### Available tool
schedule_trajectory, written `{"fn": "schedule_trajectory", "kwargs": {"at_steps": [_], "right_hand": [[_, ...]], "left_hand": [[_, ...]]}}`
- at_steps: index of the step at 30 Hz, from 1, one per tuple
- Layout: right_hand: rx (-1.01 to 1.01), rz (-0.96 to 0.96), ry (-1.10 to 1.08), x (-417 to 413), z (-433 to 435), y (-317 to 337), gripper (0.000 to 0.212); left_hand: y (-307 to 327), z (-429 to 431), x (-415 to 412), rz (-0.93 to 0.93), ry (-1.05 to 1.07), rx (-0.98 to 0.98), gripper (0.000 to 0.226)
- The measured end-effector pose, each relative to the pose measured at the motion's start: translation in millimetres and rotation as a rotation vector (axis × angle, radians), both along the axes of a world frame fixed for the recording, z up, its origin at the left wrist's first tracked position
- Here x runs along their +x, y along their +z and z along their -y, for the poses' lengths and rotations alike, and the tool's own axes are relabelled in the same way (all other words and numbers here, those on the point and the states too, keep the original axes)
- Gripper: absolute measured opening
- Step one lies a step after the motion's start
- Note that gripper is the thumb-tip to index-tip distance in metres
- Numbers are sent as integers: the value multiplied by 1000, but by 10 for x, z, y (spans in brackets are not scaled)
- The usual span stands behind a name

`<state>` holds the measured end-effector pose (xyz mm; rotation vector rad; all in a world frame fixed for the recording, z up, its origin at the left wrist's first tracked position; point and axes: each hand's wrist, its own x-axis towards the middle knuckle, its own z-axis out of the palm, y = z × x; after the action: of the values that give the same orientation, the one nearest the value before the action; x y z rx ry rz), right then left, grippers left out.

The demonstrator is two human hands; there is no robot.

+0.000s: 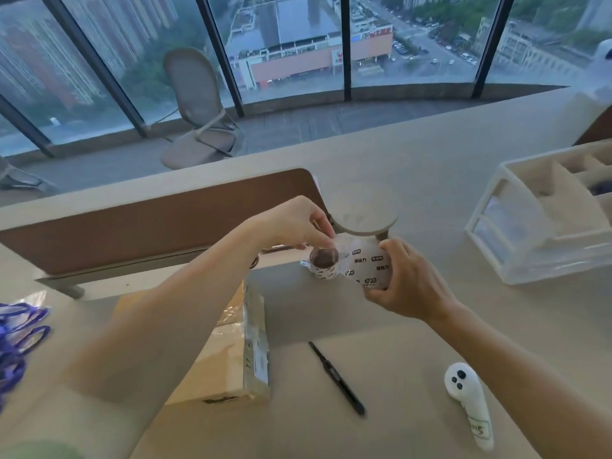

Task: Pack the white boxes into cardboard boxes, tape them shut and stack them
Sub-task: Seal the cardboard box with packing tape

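Showing the person's two hands raised over the desk, this view has a small roll of tape held between them. The left hand comes at the roll from above, its curled fingertips pinching the upper rim. The roll's brown core faces up towards the camera, so its axis points roughly at the viewer and its printed white side wall shows below the core.

A white printed strip runs rightward from the roll to the right hand. That hand closes on the strip's far end, thumb on the near edge and fingers wrapped behind. The strip's long axis lies left to right and drops slightly towards the right hand. Its printed face is turned to the camera. Whether the strip is tape or a backing cannot be told.

A cardboard box lies on the desk under the left forearm. Its flaps are closed, clear film crosses its top, and its long axis runs away from the viewer.

A black pen lies beside the box, and a white controller lies near the right forearm. A clear drawer organiser stands to the right and a round stand just behind the hands. Blue lanyards lie at the left edge.
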<state>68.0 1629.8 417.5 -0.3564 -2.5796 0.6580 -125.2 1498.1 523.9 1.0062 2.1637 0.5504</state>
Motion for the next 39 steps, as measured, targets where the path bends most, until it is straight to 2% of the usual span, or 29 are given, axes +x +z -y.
{"fn": "schedule_trajectory", "kwargs": {"at_steps": [3,8,10,14,18,25,26,30,33,37,39], "right_hand": [[-36,-1,-64,-44,-155,-214,59],[-109,4,-139,-110,-401,-492,59],[-138,-2,-167,-138,-473,-593,60],[-222,-10,-241,-224,-503,-781,59],[-261,-31,-353,-320,-454,-931,56],[-328,20,-475,-459,-469,-1212,52],[-347,34,-493,-494,-487,-1236,53],[-391,47,-520,-608,-560,-1322,52],[-413,63,-514,-632,-588,-1408,52],[-420,104,-508,-675,-638,-1525,53],[-431,106,-512,-707,-651,-1568,53]], "left_hand": [[-47,-304,-124,141,-29,-106,17],[-223,-756,-314,204,-29,-163,15],[-336,-894,-371,182,-52,-179,13],[-609,-1136,-428,7,-105,-177,13],[-834,-1269,-402,30,-8,-79,17],[-1041,-1486,-481,-114,-179,-53,13],[-1067,-1525,-493,-111,-186,-70,11],[-1159,-1629,-555,27,-160,-132,33],[-1212,-1692,-604,80,-136,-129,39],[-1316,-1749,-655,40,-125,-165,41],[-1384,-1789,-664,-37,-170,-186,42]]}}
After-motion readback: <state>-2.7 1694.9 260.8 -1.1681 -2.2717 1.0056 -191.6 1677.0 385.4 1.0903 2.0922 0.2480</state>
